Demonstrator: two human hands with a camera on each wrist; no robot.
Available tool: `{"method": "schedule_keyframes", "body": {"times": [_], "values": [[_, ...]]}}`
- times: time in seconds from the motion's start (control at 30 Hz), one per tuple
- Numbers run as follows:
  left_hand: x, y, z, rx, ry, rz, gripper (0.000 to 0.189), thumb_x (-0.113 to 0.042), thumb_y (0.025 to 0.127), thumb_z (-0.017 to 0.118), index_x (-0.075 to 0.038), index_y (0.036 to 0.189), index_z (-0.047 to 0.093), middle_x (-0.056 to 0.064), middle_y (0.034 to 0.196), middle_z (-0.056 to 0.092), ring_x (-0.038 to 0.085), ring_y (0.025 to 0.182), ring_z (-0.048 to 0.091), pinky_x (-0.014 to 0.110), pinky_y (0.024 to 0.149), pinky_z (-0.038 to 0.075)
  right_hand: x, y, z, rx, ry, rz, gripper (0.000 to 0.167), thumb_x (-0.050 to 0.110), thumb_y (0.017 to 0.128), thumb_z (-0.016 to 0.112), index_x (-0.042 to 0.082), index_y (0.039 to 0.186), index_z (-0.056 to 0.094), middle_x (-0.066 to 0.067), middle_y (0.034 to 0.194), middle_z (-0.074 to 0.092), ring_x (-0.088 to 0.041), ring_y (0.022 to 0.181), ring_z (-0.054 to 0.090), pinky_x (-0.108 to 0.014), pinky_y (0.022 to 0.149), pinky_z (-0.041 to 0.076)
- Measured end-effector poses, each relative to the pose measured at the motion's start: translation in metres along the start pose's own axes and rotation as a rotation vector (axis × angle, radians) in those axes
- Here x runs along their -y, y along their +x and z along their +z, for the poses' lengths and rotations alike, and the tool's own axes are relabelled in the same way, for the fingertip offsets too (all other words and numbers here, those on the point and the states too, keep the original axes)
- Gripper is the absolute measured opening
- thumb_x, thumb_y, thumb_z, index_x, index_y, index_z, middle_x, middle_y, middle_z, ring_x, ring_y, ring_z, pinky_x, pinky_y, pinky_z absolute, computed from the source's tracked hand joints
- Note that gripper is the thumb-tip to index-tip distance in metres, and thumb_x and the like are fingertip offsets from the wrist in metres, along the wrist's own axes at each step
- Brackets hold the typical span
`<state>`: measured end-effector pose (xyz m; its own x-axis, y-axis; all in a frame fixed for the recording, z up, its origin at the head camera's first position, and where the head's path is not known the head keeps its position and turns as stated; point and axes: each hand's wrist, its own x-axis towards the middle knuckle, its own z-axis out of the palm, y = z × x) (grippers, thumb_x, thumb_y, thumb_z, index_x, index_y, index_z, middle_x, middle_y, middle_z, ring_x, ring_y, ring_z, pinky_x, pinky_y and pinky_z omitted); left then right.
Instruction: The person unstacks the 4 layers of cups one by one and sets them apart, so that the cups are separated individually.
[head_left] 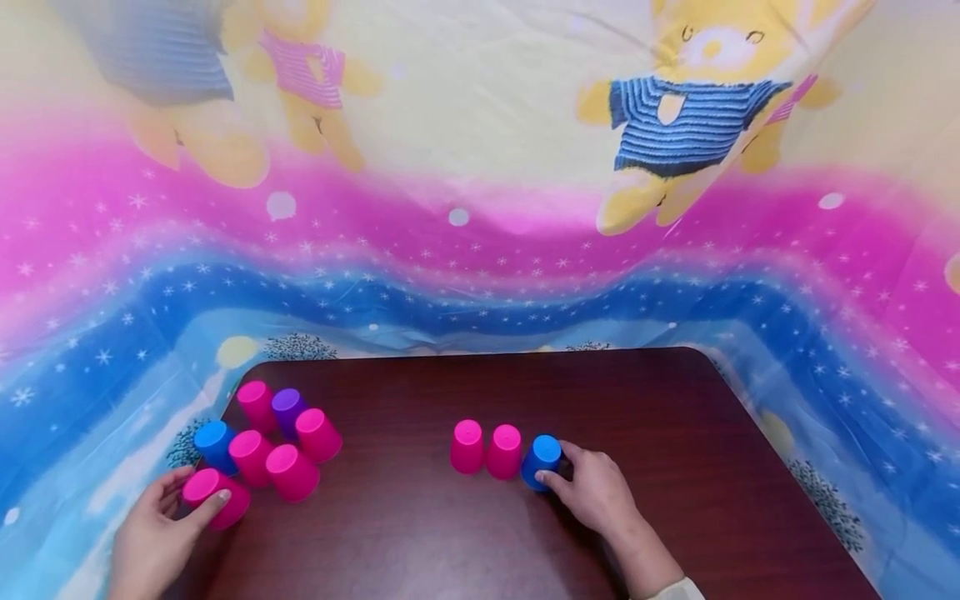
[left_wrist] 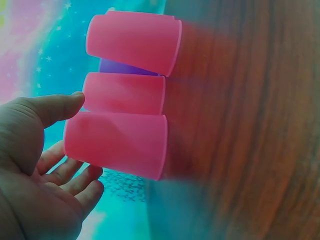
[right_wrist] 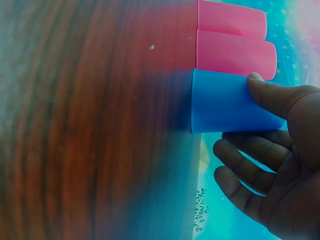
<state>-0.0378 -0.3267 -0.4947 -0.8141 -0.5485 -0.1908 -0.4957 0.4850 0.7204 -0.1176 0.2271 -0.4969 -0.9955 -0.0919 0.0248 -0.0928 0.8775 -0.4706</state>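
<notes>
All the cups stand upside down on the dark table. My left hand (head_left: pixel 153 529) is at the nearest pink cup (head_left: pixel 216 498) of the left group, thumb on its near side and fingers round the far side. In the left wrist view this pink cup (left_wrist: pixel 116 144) stands on the tabletop between thumb and fingers. To the right, my right hand (head_left: pixel 596 492) pinches a blue cup (head_left: pixel 542 463) between thumb and fingers. That blue cup (right_wrist: pixel 227 102) ends a short row, beside a middle pink cup (head_left: pixel 504 452) and a left pink cup (head_left: pixel 468 447).
Behind the left hand's cup stand another blue cup (head_left: pixel 216 447), a purple cup (head_left: pixel 288 412) and several pink cups, among them a front pink cup (head_left: pixel 294 473). The brown table (head_left: pixel 420 542) has rounded back corners. A patterned cloth (head_left: pixel 480 275) hangs round it.
</notes>
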Motion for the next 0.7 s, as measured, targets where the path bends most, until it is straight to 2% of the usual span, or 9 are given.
{"method": "schedule_keyframes", "body": {"times": [0.2,0.33,0.57,0.7], "values": [[-0.012,-0.004,-0.006,-0.017,-0.055,0.004,0.1,-0.06,0.091,0.072,0.001,0.159,0.031,0.031,0.156,0.04,0.054,0.142,0.038,0.068,0.106,0.041,0.0,-0.001,0.0,0.002,-0.005,0.0,0.063,0.047,0.087,0.082,0.009,0.135,0.068,-0.01,0.115,0.075,-0.034,0.11,0.07,-0.057,0.096,0.055],[-0.023,-0.009,-0.009,-0.036,-0.057,0.026,0.1,-0.061,0.091,0.072,-0.001,0.16,0.032,0.029,0.158,0.039,0.051,0.145,0.036,0.069,0.106,0.04,0.0,-0.001,0.0,0.005,-0.007,0.004,0.064,0.047,0.087,0.082,0.009,0.136,0.068,-0.01,0.116,0.075,-0.034,0.11,0.07,-0.058,0.096,0.055],[-0.046,-0.024,-0.01,-0.025,-0.063,0.124,0.092,-0.054,0.093,0.074,-0.004,0.16,0.034,0.028,0.158,0.04,0.052,0.144,0.037,0.07,0.104,0.041,0.001,0.0,0.0,0.0,-0.012,0.007,0.064,0.047,0.087,0.083,0.009,0.136,0.067,-0.01,0.116,0.075,-0.034,0.11,0.07,-0.058,0.096,0.055],[-0.059,-0.036,-0.007,-0.012,-0.039,0.218,0.087,-0.053,0.092,0.076,-0.006,0.157,0.041,0.028,0.156,0.043,0.052,0.14,0.043,0.072,0.101,0.043,0.002,0.0,0.001,0.006,-0.007,0.013,0.064,0.046,0.087,0.083,0.009,0.136,0.067,-0.01,0.116,0.075,-0.033,0.109,0.07,-0.058,0.096,0.055]]}}
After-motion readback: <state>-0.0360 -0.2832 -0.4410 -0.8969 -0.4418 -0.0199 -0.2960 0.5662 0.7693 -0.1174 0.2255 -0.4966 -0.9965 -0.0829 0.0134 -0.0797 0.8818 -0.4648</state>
